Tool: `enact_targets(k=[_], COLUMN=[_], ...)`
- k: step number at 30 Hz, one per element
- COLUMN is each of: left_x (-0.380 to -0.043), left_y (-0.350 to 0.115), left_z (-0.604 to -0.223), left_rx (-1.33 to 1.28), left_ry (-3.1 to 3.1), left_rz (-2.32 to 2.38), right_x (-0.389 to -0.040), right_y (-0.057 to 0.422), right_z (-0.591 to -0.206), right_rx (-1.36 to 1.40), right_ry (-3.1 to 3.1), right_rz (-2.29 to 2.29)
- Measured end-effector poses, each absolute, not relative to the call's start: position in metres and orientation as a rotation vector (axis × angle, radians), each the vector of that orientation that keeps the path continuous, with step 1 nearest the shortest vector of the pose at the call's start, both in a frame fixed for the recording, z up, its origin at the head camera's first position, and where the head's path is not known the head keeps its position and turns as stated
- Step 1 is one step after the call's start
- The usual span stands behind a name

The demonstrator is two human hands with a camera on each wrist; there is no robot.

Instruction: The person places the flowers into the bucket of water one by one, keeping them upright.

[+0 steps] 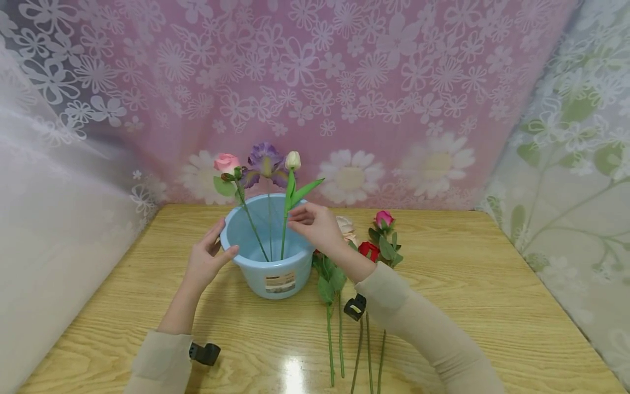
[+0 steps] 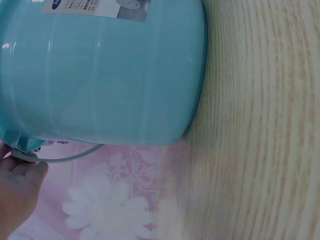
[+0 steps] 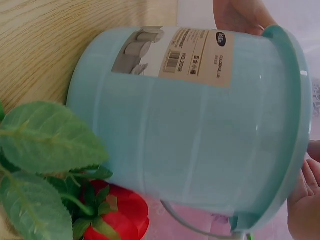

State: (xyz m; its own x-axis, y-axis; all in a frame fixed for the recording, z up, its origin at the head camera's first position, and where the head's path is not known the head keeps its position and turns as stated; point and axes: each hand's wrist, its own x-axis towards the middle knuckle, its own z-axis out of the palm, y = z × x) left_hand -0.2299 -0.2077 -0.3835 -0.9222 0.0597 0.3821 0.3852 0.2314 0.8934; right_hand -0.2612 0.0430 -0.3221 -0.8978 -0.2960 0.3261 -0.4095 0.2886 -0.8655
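Note:
A light blue plastic bucket (image 1: 278, 279) with a printed label stands on the table. Inside it rise a pink rose (image 1: 227, 163), a purple iris (image 1: 266, 161) and a white tulip (image 1: 292, 160); their stem ends are hidden behind the front rim. My left hand (image 1: 204, 260) holds the bucket's left rim, thumb toward the front, its fingers (image 2: 35, 172) by the handle (image 2: 75, 157) joint. Over the right side of the opening, my right hand (image 1: 317, 227) pinches the tulip's green stem below its leaves.
Right of the bucket, under my right forearm, lie a red rose (image 1: 369, 250), a magenta rose (image 1: 384, 219) and pale roses (image 1: 345, 224), their long stems toward the front edge. A pink floral curtain (image 1: 315, 98) hangs behind the wooden table (image 1: 467, 301).

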Motion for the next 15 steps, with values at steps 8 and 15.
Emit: enact_targets(k=[8, 15], left_x=[-0.229, -0.23], left_y=[-0.207, -0.208], left_z=[-0.383, -0.383], left_rx=[-0.406, -0.404], left_ry=[-2.238, -2.245], left_rz=[-1.745, -1.732], right_x=[-0.255, -0.251], right_y=[0.063, 0.082], right_z=[-0.319, -0.319], right_rx=[0.632, 0.586], right_ry=[-2.421, -2.388], right_rz=[1.749, 1.83])
